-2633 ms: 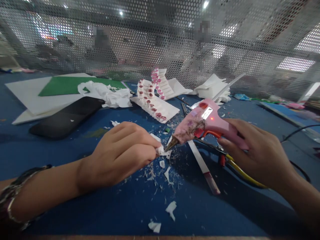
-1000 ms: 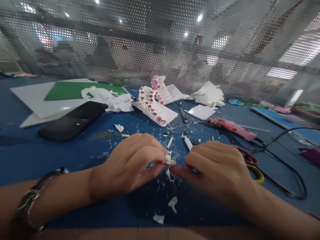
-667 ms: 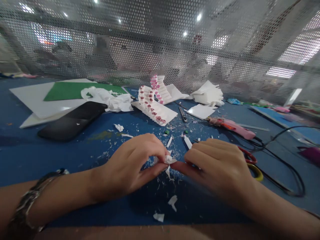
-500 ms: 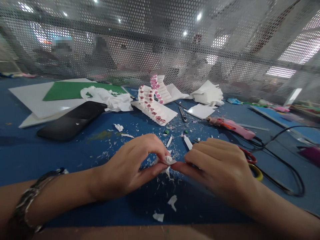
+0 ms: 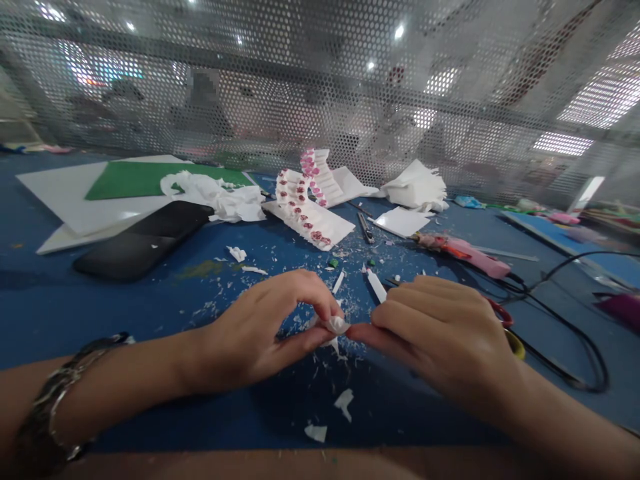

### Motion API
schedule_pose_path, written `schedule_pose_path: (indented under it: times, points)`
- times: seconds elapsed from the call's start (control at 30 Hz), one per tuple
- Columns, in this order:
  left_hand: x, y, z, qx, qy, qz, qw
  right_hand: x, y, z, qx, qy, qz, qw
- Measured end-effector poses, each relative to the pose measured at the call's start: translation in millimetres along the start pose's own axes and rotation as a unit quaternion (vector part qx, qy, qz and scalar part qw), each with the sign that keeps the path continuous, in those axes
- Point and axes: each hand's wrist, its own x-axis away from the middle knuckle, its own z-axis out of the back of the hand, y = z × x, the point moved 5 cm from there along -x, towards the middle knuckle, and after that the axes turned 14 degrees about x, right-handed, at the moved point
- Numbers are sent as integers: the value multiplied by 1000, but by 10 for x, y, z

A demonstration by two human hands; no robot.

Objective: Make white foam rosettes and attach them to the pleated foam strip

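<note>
My left hand (image 5: 260,330) and my right hand (image 5: 440,333) meet low over the blue table (image 5: 150,300). Between their fingertips they pinch one small white paper piece (image 5: 336,325). Both hands are closed on it, thumb against forefinger. White paper scraps (image 5: 344,403) lie scattered under and around the hands. The pink glue gun (image 5: 460,252) lies on the table beyond my right hand, apart from it.
A black phone (image 5: 143,240) lies at left, by white sheets and green card (image 5: 135,179). White folded paper with pink dots (image 5: 307,213) lies behind the hands. Scissors (image 5: 505,327) and a black cable (image 5: 575,373) are at right. A perforated metal screen (image 5: 320,87) closes the back.
The glue gun that my right hand held to the paper piece now lies on the table. My right hand has come in to pinch the paper piece together with my left.
</note>
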Motion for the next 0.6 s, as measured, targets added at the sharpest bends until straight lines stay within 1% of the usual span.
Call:
schedule_pose_path:
  times: [0.23, 0.4, 0.43, 0.5, 0.6]
  points:
    - [34, 21, -5, -21, -41, -38, 998, 18, 14, -18, 4, -6, 9, 1000]
    - [33, 10, -34, -26, -81, -46, 995, 24, 7, -20, 11, 4, 17, 1000]
    - [28, 5, -34, -23, -79, -42, 996, 25, 8, -16, 14, 2, 17, 1000]
    - [15, -12, -12, -14, -56, -27, 998, 26, 24, 0, 23, -2, 8, 1000]
    - [4, -36, 31, -9, -12, -3, 1000, 21, 88, 47, 28, 8, -37, 999]
